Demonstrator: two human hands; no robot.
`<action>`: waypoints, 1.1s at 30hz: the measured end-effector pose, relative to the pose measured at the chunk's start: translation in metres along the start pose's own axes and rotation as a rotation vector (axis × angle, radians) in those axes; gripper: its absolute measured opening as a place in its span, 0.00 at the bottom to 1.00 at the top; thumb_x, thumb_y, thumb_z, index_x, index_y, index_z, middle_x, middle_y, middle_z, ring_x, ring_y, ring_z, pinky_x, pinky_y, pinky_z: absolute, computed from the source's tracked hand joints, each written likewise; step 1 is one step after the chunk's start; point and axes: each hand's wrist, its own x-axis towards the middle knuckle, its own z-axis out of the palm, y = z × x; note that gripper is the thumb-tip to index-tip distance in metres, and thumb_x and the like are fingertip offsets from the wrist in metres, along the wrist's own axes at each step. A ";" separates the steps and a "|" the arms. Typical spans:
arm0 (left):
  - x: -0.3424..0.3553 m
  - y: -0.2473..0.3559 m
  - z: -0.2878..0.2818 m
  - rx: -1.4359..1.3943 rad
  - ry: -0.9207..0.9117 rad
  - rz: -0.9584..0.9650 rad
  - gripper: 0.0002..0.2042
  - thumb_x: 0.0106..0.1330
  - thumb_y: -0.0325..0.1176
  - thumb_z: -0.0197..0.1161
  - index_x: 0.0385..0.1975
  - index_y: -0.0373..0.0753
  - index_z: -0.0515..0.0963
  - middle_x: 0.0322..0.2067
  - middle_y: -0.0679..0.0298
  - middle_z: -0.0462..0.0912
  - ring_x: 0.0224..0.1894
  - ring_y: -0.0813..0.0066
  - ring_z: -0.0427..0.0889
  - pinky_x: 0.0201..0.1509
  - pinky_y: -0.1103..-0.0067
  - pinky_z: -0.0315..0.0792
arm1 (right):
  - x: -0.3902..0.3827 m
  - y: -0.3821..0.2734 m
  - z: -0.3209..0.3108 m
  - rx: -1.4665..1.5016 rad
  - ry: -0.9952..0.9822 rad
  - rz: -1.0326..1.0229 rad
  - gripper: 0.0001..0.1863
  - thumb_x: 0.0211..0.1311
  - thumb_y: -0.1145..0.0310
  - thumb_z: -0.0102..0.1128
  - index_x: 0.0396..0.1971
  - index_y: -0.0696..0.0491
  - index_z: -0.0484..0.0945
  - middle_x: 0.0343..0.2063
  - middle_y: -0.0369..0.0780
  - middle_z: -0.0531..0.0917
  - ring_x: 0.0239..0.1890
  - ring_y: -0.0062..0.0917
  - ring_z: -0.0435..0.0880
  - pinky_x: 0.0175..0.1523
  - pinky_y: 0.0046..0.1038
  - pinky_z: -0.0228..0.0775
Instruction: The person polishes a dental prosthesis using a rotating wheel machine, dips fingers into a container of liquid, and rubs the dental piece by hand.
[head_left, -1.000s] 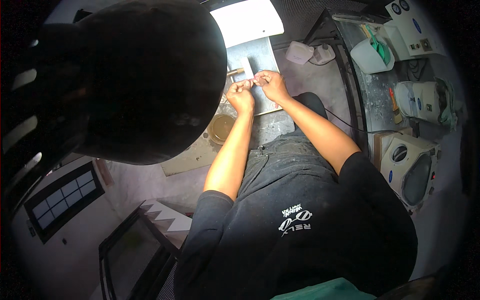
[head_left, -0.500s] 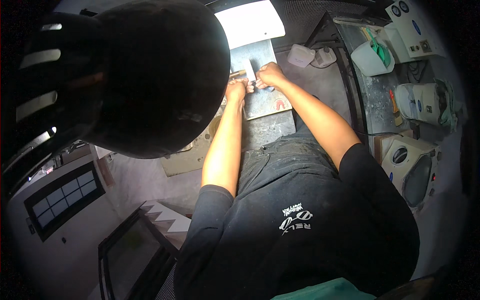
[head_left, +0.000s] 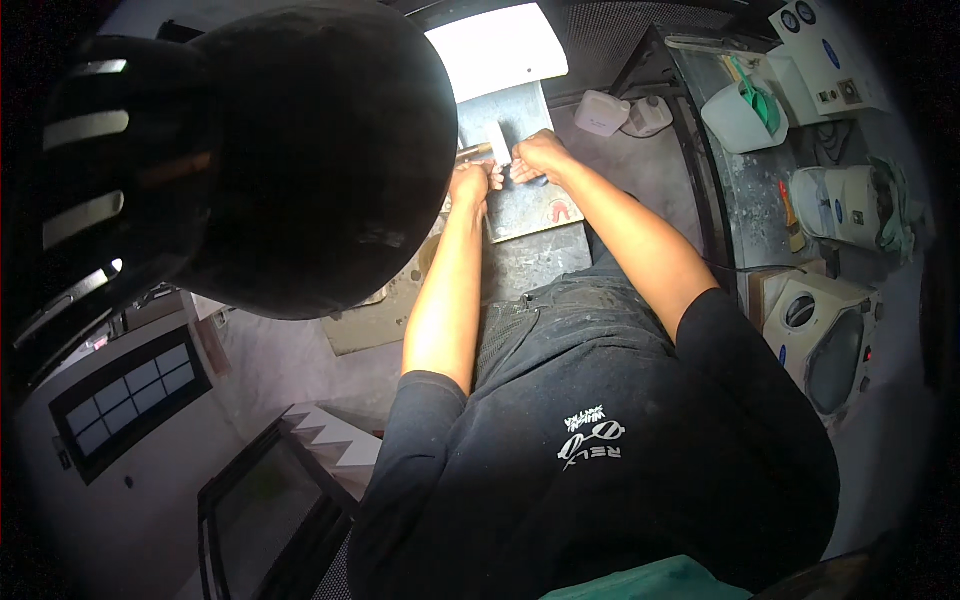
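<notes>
Left hand [head_left: 470,184] and right hand [head_left: 541,155] curled over grey board [head_left: 520,218]; cannot tell what they grasp. White block [head_left: 498,144] at left hand's 1 o'clock. Red arch [head_left: 562,211] at right hand's 5 o'clock.

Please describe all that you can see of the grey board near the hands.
The board is flat, brightly lit, grey with pale specks, perhaps metal. It sits turned in the picture. A pink arch shows at its near right corner. The black hood seems to hide some of its left side; a white panel borders its far end. The left hand is by its left edge, the right hand above it; contact is unclear.
</notes>
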 end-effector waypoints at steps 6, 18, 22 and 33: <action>0.002 -0.002 0.001 0.034 0.028 0.037 0.05 0.57 0.17 0.51 0.25 0.25 0.75 0.20 0.55 0.78 0.16 0.70 0.76 0.16 0.78 0.70 | -0.002 -0.003 -0.001 0.019 0.019 0.036 0.10 0.47 0.76 0.52 0.22 0.71 0.74 0.20 0.53 0.79 0.20 0.37 0.81 0.26 0.32 0.79; -0.019 0.005 0.004 -0.014 0.068 0.189 0.03 0.58 0.19 0.54 0.25 0.26 0.74 0.19 0.57 0.78 0.17 0.73 0.76 0.17 0.80 0.71 | -0.029 -0.014 0.004 0.078 -0.031 -0.068 0.09 0.52 0.76 0.50 0.26 0.68 0.75 0.21 0.47 0.78 0.23 0.32 0.82 0.28 0.28 0.78; -0.099 0.049 0.018 -0.073 -0.007 0.575 0.05 0.60 0.23 0.55 0.30 0.26 0.75 0.22 0.58 0.78 0.20 0.76 0.77 0.24 0.81 0.74 | -0.090 -0.035 -0.008 0.063 -0.109 -0.312 0.08 0.56 0.77 0.49 0.27 0.67 0.75 0.21 0.45 0.79 0.23 0.27 0.81 0.27 0.25 0.77; -0.237 0.099 0.021 -0.155 -0.041 0.913 0.05 0.60 0.17 0.53 0.35 0.26 0.72 0.26 0.54 0.79 0.26 0.71 0.79 0.27 0.78 0.76 | -0.242 -0.091 -0.015 -0.197 -0.298 -0.989 0.06 0.55 0.75 0.53 0.24 0.62 0.76 0.19 0.38 0.78 0.23 0.15 0.77 0.28 0.17 0.70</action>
